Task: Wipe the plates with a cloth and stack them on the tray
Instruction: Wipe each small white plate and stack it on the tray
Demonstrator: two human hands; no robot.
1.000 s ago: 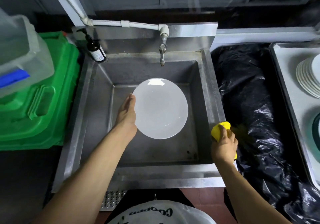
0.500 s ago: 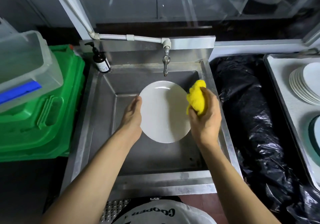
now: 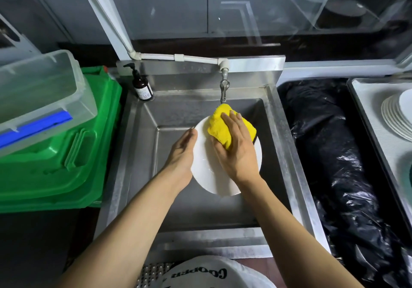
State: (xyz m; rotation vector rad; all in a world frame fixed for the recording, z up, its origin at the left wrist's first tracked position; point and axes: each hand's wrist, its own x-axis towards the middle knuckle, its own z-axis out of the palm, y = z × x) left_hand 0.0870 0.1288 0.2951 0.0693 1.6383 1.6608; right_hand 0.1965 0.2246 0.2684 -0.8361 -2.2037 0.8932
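The sink [image 3: 138,176] is a deep stainless basin with hard, dull-brushed walls. The tray [image 3: 365,118] at the far right is flat and pale, well apart from the sink, and carries a fanned stack [image 3: 394,118] of white plates. The plate [image 3: 207,171] being wiped is round, smooth and glossy (probably glazed ceramic); it is held tilted above the basin. The left hand [image 3: 181,151] grasps its left rim, with the fingers hidden behind it. The right hand [image 3: 236,147] presses the cloth [image 3: 225,124], a thick yellow nap, flat against the upper face.

Risk: the plate is supported at one edge only. Heavy wiping pressure could lever it out of the grip, and chipping on the steel is likely. The tap [image 3: 224,91] hangs just above the cloth and could be struck on an upward stroke.
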